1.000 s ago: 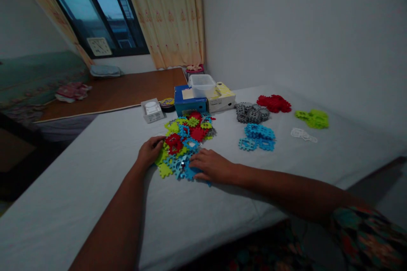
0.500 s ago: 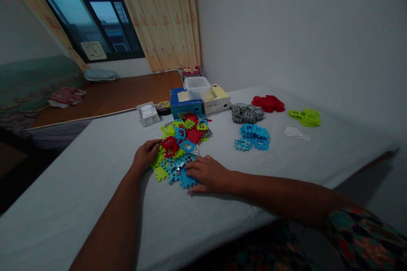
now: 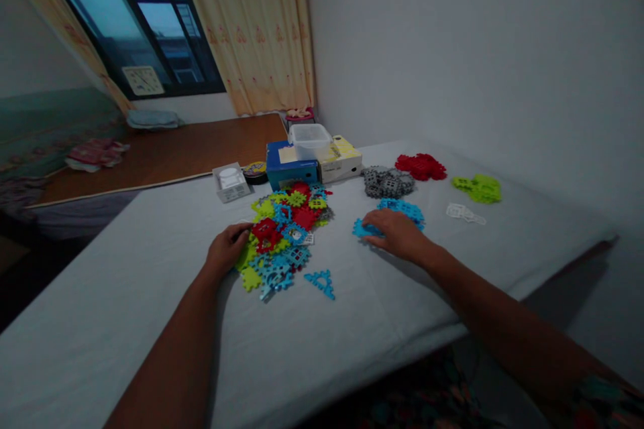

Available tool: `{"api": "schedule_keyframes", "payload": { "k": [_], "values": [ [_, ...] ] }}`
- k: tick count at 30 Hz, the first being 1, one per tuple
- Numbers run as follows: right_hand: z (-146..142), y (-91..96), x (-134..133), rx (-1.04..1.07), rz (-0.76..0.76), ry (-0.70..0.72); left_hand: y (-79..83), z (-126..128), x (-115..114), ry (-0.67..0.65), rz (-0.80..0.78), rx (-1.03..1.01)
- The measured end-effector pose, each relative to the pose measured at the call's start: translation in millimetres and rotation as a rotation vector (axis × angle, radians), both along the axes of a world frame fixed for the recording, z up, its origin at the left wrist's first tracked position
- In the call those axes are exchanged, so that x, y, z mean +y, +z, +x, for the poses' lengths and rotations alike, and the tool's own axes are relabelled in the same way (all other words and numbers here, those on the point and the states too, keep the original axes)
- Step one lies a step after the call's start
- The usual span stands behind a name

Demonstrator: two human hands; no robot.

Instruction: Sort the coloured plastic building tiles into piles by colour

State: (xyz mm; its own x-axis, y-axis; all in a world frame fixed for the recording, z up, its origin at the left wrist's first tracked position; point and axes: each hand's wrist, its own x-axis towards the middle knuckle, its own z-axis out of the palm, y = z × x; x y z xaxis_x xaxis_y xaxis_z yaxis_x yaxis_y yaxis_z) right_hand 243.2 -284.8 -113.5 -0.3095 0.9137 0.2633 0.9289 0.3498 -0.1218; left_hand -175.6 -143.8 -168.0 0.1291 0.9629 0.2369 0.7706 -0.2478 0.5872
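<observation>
A mixed heap of plastic interlocking building pieces (image 3: 294, 220) in blue, red, lime green and grey lies mid-table. My left hand (image 3: 226, 251) rests against the heap's left side with its fingers curled; what they hold, if anything, is hidden. To the right, my right hand (image 3: 395, 233) is closed on a blue building piece (image 3: 360, 228) that sticks out past its fingertips. It is at the near side of a pile of blue pieces (image 3: 410, 210), partly covering them. One triangular blue piece (image 3: 322, 283) lies alone in front of the heap.
Grey pieces (image 3: 386, 182), red pieces (image 3: 421, 167), lime green pieces (image 3: 479, 188) and white pieces (image 3: 465, 214) lie in separate piles on the right. A blue box (image 3: 292, 171), a yellow-white box (image 3: 342, 161), a clear tub (image 3: 310, 141) and a small white box (image 3: 231, 182) stand behind.
My right hand has moved right from the mixed heap to the blue pile, with a blue piece. The triangular blue piece now lies uncovered. My left hand has stayed by the heap.
</observation>
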Motion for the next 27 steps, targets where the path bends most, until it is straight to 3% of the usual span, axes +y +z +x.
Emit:
{"api": "schedule_keyframes", "payload": {
  "k": [2, 4, 9, 14, 17, 20, 24, 27],
  "values": [
    [24, -3.5, -2, -0.058, -0.007, -0.131, -1.2, 0, 1, -0.004, 0.009, 0.003],
    [33, -9.2, -4, -0.092, 0.01, -0.172, -2.8, -1, 2, -0.006, 0.018, 0.005],
    [25, -21.7, -2, -0.123, 0.005, 0.001, -5.5, -2, 3, -0.002, 0.018, -0.007],
    [18, -14.7, 0, -0.094, 0.005, -0.07, -3.5, 1, 1, -0.011, 0.024, -0.039],
    [-9, -6.1, -8, 0.029, -0.072, 0.099, -1.6, 7, -1, 0.009, 0.021, -0.072],
    [-54, -3.6, -22, 0.072, -0.195, 0.309, 0.3, 13, -3, -0.006, 0.05, -0.127],
    [-99, -10.6, -33, -0.033, -0.201, 0.324, 4.0, 14, -7, -0.011, 0.051, -0.208],
    [-105, -16.6, -32, -0.021, -0.171, 0.352, 8.1, 11, -10, 0.047, 0.056, -0.227]
  ]
}}
